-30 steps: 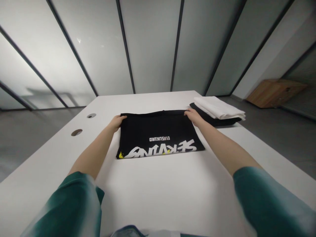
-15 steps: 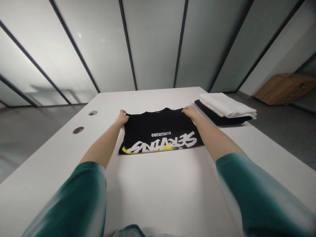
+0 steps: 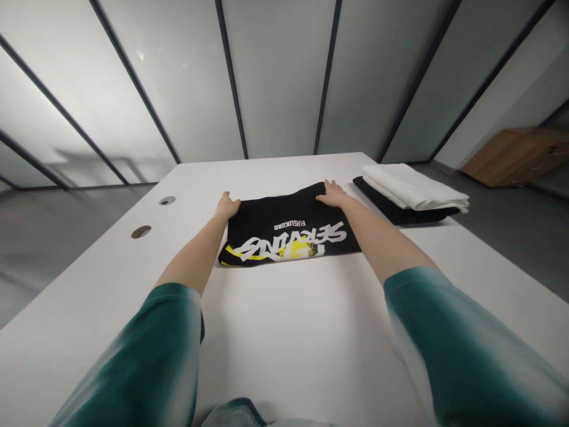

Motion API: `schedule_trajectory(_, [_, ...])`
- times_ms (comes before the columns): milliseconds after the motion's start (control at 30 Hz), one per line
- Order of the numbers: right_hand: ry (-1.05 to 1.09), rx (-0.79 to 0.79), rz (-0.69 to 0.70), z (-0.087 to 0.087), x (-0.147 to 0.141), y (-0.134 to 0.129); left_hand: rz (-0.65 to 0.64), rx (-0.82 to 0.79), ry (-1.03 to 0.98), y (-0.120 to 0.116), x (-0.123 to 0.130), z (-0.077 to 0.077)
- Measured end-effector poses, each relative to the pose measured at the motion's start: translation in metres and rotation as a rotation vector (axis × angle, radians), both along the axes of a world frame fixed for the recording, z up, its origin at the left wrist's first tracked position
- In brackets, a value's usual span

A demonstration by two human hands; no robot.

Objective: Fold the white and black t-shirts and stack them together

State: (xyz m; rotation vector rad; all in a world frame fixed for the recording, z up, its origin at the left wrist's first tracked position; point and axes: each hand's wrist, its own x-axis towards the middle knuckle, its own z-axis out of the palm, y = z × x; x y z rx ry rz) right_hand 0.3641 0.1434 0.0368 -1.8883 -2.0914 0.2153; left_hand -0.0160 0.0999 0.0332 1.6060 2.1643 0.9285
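A black T-shirt (image 3: 275,212), folded into a wide rectangle, lies in front of me with its white and yellow lettering upside down to my view. Its collar is out of sight at the far edge. My left hand (image 3: 227,206) grips the far left corner, thumb on the near face and the other fingers partly hidden. At the far right corner, my right hand (image 3: 332,194) holds the cloth between thumb and fingers. That right corner sits a little higher than the left one.
The shirt is on a white table (image 3: 284,320). To the right, a folded white cloth (image 3: 413,187) rests on folded black cloth (image 3: 386,209). Two round holes are at the table's left. Frosted glass panels stand behind, and a wooden cabinet (image 3: 511,157) is at far right.
The shirt's collar and far edge have gone out of sight, and the upper part has become shorter. My hands have come slightly closer together; the lower print shows more of its yellow.
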Motion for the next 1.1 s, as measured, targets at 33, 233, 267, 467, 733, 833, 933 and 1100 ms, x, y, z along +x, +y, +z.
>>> schedule_trajectory(33, [-0.015,-0.043,-0.015,0.000,-0.002,-0.003,-0.038,-0.002,0.071,-0.004,0.003,0.000])
schedule_trajectory(233, [-0.078,0.021,0.081,-0.003,0.018,-0.049,-0.199,-0.061,0.318,-0.048,-0.003,0.004])
schedule_trajectory(267, [-0.088,0.035,0.093,-0.005,0.025,-0.060,-0.203,-0.106,0.318,-0.058,-0.008,0.005])
schedule_trajectory(467, [-0.094,0.000,-0.019,-0.014,0.057,-0.125,-0.215,-0.299,0.372,-0.108,-0.027,0.006])
schedule_trajectory(733, [-0.141,0.009,-0.110,-0.016,0.045,-0.167,-0.261,-0.210,0.343,-0.144,0.002,0.007])
schedule_trajectory(833, [-0.132,0.002,-0.093,-0.013,0.040,-0.170,-0.286,-0.202,0.283,-0.149,0.003,0.008])
schedule_trajectory(933, [-0.077,-0.018,-0.126,-0.012,0.041,-0.171,-0.293,-0.228,0.150,-0.148,-0.003,0.007])
schedule_trajectory(1100, [-0.011,0.034,-0.097,-0.013,0.053,-0.169,-0.378,-0.343,-0.225,-0.148,-0.018,0.014])
